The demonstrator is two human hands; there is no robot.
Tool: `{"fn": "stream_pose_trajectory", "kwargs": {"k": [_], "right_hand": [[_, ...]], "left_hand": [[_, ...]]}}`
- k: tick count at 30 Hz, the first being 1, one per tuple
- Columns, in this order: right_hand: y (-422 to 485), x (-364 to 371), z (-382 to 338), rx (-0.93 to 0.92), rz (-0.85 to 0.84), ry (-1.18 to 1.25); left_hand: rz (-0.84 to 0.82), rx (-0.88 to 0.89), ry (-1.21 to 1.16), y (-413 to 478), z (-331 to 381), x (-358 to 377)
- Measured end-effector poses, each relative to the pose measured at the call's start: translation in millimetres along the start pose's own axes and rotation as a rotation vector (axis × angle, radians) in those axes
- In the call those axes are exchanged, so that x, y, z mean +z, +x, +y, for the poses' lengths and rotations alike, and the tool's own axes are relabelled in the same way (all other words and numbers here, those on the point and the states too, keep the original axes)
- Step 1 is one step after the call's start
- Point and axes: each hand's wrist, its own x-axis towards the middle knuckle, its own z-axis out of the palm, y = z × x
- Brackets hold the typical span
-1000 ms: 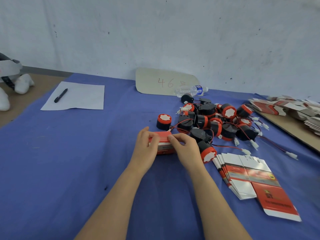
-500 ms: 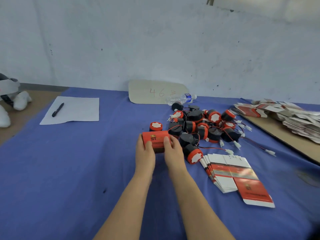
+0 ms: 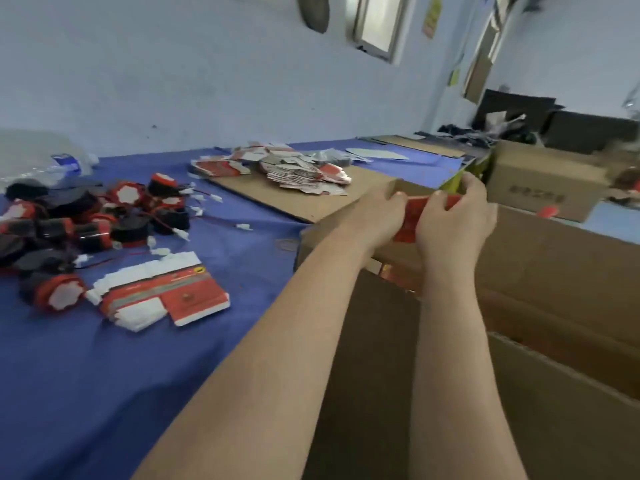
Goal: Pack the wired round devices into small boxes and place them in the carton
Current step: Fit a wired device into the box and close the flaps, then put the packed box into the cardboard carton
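- A pile of wired round devices (image 3: 86,220), black with red ends, lay at the far left of the blue surface (image 3: 104,375).
- Just in front of the pile sat a stack of flat box blanks (image 3: 166,296).
- Further back, a heap of flattened boxes (image 3: 304,171) rested on a cardboard sheet (image 3: 287,199).
- Your left hand (image 3: 377,216) gripped the left end of a red small box (image 3: 412,218), fingers curled round it.
- Your right hand (image 3: 453,226) clasped its right end.
- You held that box over the open carton (image 3: 554,268), which stood against the surface's right edge.
- A closed brown box (image 3: 540,188) stood behind the carton.
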Motion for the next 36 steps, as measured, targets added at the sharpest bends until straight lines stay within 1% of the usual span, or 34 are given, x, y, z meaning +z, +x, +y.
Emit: {"fn": "stream_pose_trajectory", "kwargs": {"k": [1,2,3,5,6,7,9,11,13,14,16,18,20,22,25,27,29,31,33,36], "right_hand": [[4.5,-16.8,12.1,-0.004,0.056,-0.095],[6.9,-29.0,21.1,-0.028,0.093,-0.135],[7.7,-35.8,26.5,-0.061,0.109,-0.126],[4.8,-38.8,29.9,-0.105,0.101,0.041],[0.1,-35.8,27.6,-0.104,0.07,0.161],[-5.6,-30.1,23.8,-0.113,0.027,0.255],[-17.2,-7.9,16.1,-0.146,-0.088,0.36],[-33.3,26.1,9.2,-0.12,-0.264,0.449],[-54.2,65.8,6.0,-0.049,-0.494,0.476],[-64.8,86.0,6.2,-0.029,-0.611,0.404],[-85.4,124.8,12.3,-0.051,-0.802,0.111],[-103.8,155.8,20.3,-0.069,-0.904,-0.118],[-119.9,178.3,21.9,-0.06,-0.965,-0.218],[-128.7,192.9,18.7,-0.051,-0.996,-0.275],[-135.6,208.1,11.8,-0.09,-0.999,-0.365],[-138.4,210.8,7.8,-0.167,-0.942,-0.434],[-139.4,210.2,4.7,-0.242,-0.854,-0.451],[-139.2,209.6,1.5,-0.273,-0.787,-0.44],[-138.2,209.6,-1.5,-0.272,-0.756,-0.435],[-136.4,212.2,-4.3,-0.206,-0.777,-0.42]], "left_hand": [[-0.108,-0.039,-0.012,1.7,1.9,26.1],[-0.183,-0.065,-0.033,1.5,3.5,46.5],[-0.223,-0.08,-0.071,1.7,3.9,60.1],[-0.219,-0.094,-0.182,1.8,3.6,70.4],[-0.178,-0.085,-0.235,0.8,2.4,67.1],[-0.106,-0.06,-0.271,-0.2,-0.7,59.7],[0.113,0.017,-0.248,-3.0,-10.6,33.7],[0.373,0.071,-0.212,-7.7,-28.8,-5.0],[0.587,0.036,-0.106,-11.9,-58.5,-52.5],[0.667,-0.039,0.01,-16.1,-75.5,-77.6],[0.764,-0.271,0.26,-28.7,-111.6,-122.1],[0.781,-0.475,0.407,-45.1,-139.4,-150.0],[0.746,-0.577,0.446,-58.0,-155.9,-162.9],[0.709,-0.606,0.423,-61.5,-161.5,-168.0],[0.735,-0.618,0.343,-56.8,-163.0,-181.0],[0.764,-0.623,0.136,-53.2,-160.8,-189.5],[0.783,-0.609,-0.062,-52.1,-156.6,-194.8],[0.802,-0.597,-0.171,-52.3,-153.8,-197.5],[0.803,-0.58,-0.225,-53.2,-152.3,-198.6],[0.809,-0.552,-0.279,-53.2,-150.9,-200.7]]}}
